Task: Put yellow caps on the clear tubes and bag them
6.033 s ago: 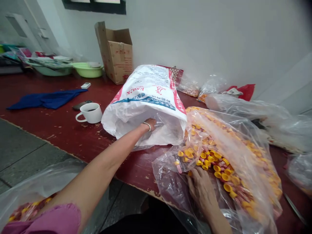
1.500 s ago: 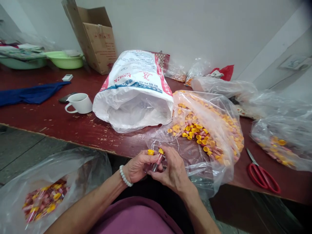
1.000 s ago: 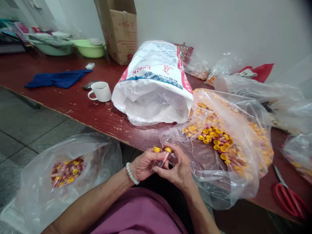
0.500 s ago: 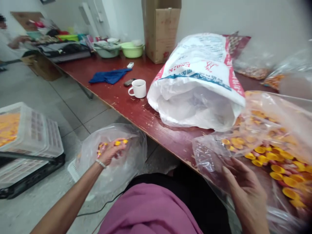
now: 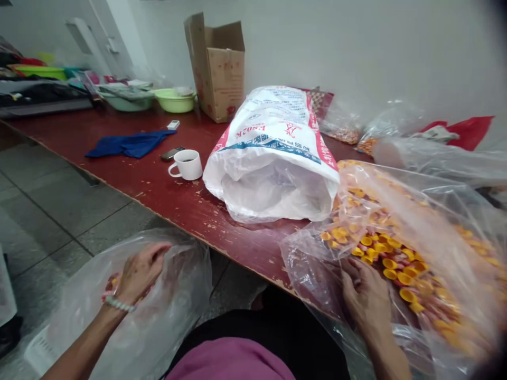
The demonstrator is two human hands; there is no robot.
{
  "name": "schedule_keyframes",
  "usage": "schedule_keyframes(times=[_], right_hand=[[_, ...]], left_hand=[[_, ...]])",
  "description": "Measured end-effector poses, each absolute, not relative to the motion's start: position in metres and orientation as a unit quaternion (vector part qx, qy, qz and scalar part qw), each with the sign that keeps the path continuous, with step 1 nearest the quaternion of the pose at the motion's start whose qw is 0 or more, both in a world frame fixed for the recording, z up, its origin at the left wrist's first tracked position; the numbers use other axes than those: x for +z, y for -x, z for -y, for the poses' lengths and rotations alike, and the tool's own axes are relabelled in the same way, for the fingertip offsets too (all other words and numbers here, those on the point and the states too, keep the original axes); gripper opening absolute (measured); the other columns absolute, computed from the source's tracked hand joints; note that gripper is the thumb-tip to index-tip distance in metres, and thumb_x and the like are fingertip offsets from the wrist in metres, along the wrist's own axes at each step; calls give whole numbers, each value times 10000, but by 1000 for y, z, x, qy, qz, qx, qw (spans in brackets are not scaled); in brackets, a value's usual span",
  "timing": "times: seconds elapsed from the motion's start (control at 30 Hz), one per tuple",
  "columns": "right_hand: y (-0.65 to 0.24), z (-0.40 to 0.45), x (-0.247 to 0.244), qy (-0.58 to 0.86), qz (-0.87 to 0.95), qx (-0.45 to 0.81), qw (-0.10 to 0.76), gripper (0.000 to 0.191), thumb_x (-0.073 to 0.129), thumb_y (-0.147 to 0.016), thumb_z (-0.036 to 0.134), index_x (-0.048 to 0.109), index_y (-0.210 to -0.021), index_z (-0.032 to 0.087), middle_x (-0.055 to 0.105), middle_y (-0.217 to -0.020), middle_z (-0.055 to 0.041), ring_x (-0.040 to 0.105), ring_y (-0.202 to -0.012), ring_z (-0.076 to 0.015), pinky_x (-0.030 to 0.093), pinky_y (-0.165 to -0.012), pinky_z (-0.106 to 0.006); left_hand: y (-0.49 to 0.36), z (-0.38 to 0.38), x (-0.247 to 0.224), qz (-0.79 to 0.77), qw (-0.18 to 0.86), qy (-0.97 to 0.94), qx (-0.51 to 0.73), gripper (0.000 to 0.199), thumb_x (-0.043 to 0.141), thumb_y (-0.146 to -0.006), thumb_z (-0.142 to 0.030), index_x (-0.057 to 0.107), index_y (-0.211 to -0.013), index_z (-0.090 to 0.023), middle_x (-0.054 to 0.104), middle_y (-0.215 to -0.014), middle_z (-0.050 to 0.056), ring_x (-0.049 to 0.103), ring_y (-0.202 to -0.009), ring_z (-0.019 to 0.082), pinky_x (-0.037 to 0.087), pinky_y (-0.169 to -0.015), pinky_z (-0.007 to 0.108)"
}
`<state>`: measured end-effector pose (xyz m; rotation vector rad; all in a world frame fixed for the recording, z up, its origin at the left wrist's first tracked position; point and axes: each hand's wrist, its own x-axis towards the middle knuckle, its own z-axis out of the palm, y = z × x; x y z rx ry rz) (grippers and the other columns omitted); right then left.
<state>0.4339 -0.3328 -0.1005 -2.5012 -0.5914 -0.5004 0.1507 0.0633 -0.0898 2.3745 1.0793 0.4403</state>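
My left hand is palm down over a cloudy plastic bag below the table edge. Its fingers are bent together, and what they hold, if anything, is hidden. Small pinkish-red pieces show beside the wrist, which wears a beaded bracelet. At the table's near edge, my right hand has loosely curled fingers with a gap to the thumb. It is at the mouth of a clear plastic bag, beside small yellow cup-shaped pieces with pinkish-red parts.
A large white printed sack lies with its mouth facing me. To its left are a white mug, a small dark object and a blue cloth. Farther back stand an open cardboard box and a green basin.
My left hand has turned palm down, and the yellow pieces seen at its fingers are out of sight. The fingers of my right hand have curled closer to the yellow pieces. The view has shifted right.
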Motion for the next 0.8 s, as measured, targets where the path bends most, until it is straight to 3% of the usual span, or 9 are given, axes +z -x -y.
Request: schedule_keyframes(times=[0.1,0.23,0.3,0.4,0.47,0.53,0.6,0.7,0.8], right_hand=[[-451,324,-97,929,228,-249,154,431,444,-829,277,542,-1189,61,523,-1270,-239,473,-1182,-354,387,-953,-514],[-472,318,-85,944,202,-243,95,429,467,-822,236,529,-1217,82,420,-1368,-238,456,-1163,-370,401,-905,-525],[-482,324,-82,939,235,-235,90,362,467,-812,208,582,-1140,106,474,-1299,-220,478,-1111,-352,418,-879,-508],[-491,340,-83,929,269,-233,102,274,468,-785,173,641,-993,133,565,-1069,-171,528,-970,-292,463,-804,-435],[-492,350,-86,928,269,-234,111,225,458,-796,180,656,-899,151,577,-935,-131,547,-852,-245,481,-738,-377],[-489,355,-88,925,269,-240,124,210,459,-817,208,657,-866,159,576,-899,-114,548,-821,-226,481,-730,-352],[-483,353,-88,921,272,-249,122,222,477,-828,231,655,-938,157,581,-971,-121,542,-892,-239,466,-788,-368],[-471,342,-83,923,293,-241,68,268,496,-833,210,639,-1057,172,584,-1071,-118,511,-964,-261,424,-834,-396],[-459,331,-77,931,300,-210,17,210,517,-829,201,679,-962,190,590,-1058,-117,496,-940,-263,410,-763,-368]], left_hand=[[-231,-42,-56,-173,175,-928,278,354,392,-811,-94,634,-1061,-157,657,-1048,88,568,-1004,220,422,-933,352],[-345,-26,-42,9,125,-974,188,513,409,-709,44,616,-1136,-150,583,-1244,120,476,-1118,244,389,-964,392],[-386,-23,-46,31,120,-982,141,422,460,-681,40,676,-984,-157,584,-1238,136,477,-1099,272,397,-922,414],[-416,-29,-53,23,138,-982,129,269,501,-692,12,691,-779,-157,665,-992,133,532,-984,256,415,-869,392],[-415,-35,-52,10,158,-978,139,235,519,-718,-29,692,-821,-151,666,-918,117,551,-942,238,415,-877,377],[-402,-37,-48,-4,176,-972,156,240,530,-755,-96,678,-939,-140,655,-973,110,559,-947,225,419,-888,362],[-382,-31,-42,-20,222,-960,168,263,535,-791,-178,649,-1024,-133,645,-1007,97,573,-925,204,444,-845,328],[-351,-9,-39,-50,427,-889,159,318,564,-808,-295,610,-1075,-128,643,-960,71,592,-854,173,469,-768,285],[-327,14,-48,-91,584,-791,158,350,621,-773,-339,582,-1050,-130,636,-891,50,597,-805,158,477,-750,282]])
